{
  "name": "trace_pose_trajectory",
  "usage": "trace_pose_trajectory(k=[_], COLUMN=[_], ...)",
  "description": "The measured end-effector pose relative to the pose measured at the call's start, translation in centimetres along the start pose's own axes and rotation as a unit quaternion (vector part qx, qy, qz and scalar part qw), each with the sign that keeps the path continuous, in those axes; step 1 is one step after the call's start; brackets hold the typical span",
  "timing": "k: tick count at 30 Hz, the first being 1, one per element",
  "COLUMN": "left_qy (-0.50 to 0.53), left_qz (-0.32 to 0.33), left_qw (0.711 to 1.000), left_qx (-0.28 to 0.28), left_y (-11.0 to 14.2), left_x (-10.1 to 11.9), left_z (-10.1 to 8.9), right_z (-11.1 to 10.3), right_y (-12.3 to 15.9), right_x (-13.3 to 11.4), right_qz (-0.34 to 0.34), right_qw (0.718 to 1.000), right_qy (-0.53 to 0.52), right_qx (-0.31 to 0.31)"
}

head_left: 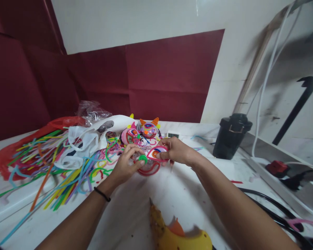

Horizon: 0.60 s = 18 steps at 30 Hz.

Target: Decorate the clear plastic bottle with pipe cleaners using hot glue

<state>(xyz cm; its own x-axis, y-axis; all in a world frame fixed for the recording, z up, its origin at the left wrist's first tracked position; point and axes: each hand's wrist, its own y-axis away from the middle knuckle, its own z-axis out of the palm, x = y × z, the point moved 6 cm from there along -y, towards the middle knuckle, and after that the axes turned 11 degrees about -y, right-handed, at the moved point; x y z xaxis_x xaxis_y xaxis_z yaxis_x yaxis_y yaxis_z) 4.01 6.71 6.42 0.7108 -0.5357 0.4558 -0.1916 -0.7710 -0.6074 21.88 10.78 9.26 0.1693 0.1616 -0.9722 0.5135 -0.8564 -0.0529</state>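
Note:
My right hand (173,150) pinches a pink-rimmed, eye-shaped pipe-cleaner piece (154,152) with orange and blue inside. My left hand (129,161) is closed on the left side of a clear round craft figure (149,171), its thumb against a green disc (143,159). A red curved strip runs along the figure's lower edge. The eye piece lies over the figure's right side; whether it is fixed there I cannot tell. Just behind stand two finished-looking animal heads, a pink one (130,134) and one with orange ears (149,129).
A yellow hot glue gun (181,234) lies in front, nozzle pointing away. Many coloured pipe cleaners (70,184), a white face mask (80,144) and a red bag (5,161) spread leftward. At the right stand a black canister (231,137) and a power strip (266,173) with cables.

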Motion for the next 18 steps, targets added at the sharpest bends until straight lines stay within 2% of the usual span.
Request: trace_pose_trajectory(k=[9, 18], left_qy=[-0.004, -0.012], left_qz=[0.001, -0.001], left_qw=[1.000, 1.000], left_qx=[0.003, 0.001], left_y=[-0.03, 0.03], left_x=[0.08, 0.00], left_z=[-0.09, -0.09], right_z=[0.27, 0.00], right_y=[0.40, -0.09], right_x=[-0.31, 0.65], right_qz=[0.010, 0.028], right_qw=[1.000, 0.999], right_qy=[-0.019, -0.035], right_qx=[-0.023, -0.028])
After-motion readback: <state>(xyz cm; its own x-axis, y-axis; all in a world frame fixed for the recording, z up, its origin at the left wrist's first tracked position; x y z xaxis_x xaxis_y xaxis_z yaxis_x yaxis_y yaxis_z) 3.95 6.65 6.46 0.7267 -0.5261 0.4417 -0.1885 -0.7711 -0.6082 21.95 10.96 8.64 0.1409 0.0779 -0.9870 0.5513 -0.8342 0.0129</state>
